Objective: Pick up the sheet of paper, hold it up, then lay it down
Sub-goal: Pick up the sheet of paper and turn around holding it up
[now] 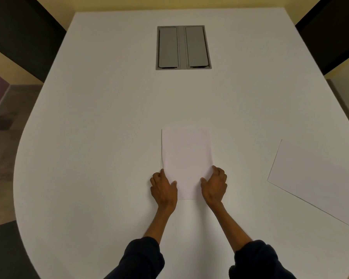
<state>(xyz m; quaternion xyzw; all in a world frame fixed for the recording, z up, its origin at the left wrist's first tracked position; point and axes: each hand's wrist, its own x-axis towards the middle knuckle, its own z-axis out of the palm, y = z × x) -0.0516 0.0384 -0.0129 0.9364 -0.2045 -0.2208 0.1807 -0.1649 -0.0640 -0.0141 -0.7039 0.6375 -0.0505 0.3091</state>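
A white sheet of paper (186,158) sits in front of me on the white table (101,121), its long side running away from me. My left hand (163,188) pinches the sheet's left edge near the bottom, thumb on top and fingers curled at the edge. My right hand (215,185) pinches the right edge in the same way. The left edge of the sheet shows a thin shadow line, so it stands slightly off the table there.
A second white sheet (318,178) lies at an angle at the right side of the table. A grey cable hatch (183,47) with two lids is set into the table farther back. Dark chairs stand at the far left and far right corners.
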